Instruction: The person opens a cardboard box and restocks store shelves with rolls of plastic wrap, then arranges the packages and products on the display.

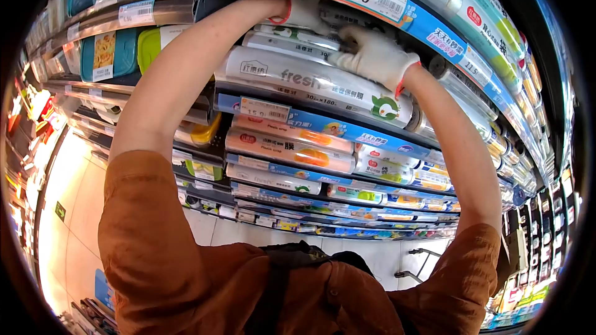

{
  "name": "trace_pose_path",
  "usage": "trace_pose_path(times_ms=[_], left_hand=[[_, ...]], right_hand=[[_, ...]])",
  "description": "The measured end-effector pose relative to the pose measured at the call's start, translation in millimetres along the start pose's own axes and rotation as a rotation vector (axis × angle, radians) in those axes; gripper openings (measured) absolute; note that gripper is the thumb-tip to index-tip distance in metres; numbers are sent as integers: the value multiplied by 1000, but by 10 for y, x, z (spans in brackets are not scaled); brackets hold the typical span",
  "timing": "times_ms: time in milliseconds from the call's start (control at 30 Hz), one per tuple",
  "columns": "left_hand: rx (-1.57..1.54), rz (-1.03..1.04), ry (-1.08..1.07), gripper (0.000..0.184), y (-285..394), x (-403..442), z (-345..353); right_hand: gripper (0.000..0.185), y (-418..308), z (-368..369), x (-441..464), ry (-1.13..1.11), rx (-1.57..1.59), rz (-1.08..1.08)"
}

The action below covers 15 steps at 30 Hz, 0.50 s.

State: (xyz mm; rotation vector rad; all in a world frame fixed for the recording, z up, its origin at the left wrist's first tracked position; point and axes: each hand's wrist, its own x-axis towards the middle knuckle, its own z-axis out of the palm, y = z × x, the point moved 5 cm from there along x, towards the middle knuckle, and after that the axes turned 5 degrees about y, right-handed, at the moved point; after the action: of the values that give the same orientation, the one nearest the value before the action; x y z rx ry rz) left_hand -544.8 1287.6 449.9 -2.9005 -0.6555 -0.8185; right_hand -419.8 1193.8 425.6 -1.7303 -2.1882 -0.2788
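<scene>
Both my hands wear white gloves with red cuffs and reach into a shelf of cling film rolls, under a blue price strip (pixel 428 28). My left hand (pixel 305 12) is far in at the back, above the stacked rolls. Its fingers are mostly hidden, so its grip does not show. My right hand (pixel 375 57) lies over the right end of the stack, fingers apart and pointing left, close to a thinner white roll (pixel 285 44). Below it, at the shelf front, rests a large white "fresh" cling film roll (pixel 310 84) with a green penguin picture.
Teal food containers (pixel 115 56) stand on the shelves to the left. Lower shelves hold orange plastic wrap boxes (pixel 288 151) and more rolls. Above the blue strip are further bag rolls (pixel 481 18). A dark metal frame (pixel 422 263) stands on the floor at the lower right.
</scene>
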Motion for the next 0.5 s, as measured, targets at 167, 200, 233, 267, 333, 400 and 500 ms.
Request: trace_pose_path(times_ms=[167,200,233,267,333,400,500], left_hand=[[-5,-14,9,63,128,-124,-118],[-16,-18,16,64,149,-149,-142],[-34,-35,12,66,125,-156,-124],[-54,-51,7,68,92,-165,-88],[-61,-45,-20,72,88,-177,-46],[-31,-7,-55,75,98,-179,-30],[39,33,-1,79,88,-150,44]], right_hand=[[68,-22,39,96,-247,-212,90],[66,-27,22,82,-239,-191,63],[64,-2,-5,51,-232,-170,37],[62,24,-34,9,-225,-148,13],[51,61,-190,-101,-124,-17,27],[43,30,-342,-176,33,-100,59],[42,73,-443,-249,403,-575,-13]])
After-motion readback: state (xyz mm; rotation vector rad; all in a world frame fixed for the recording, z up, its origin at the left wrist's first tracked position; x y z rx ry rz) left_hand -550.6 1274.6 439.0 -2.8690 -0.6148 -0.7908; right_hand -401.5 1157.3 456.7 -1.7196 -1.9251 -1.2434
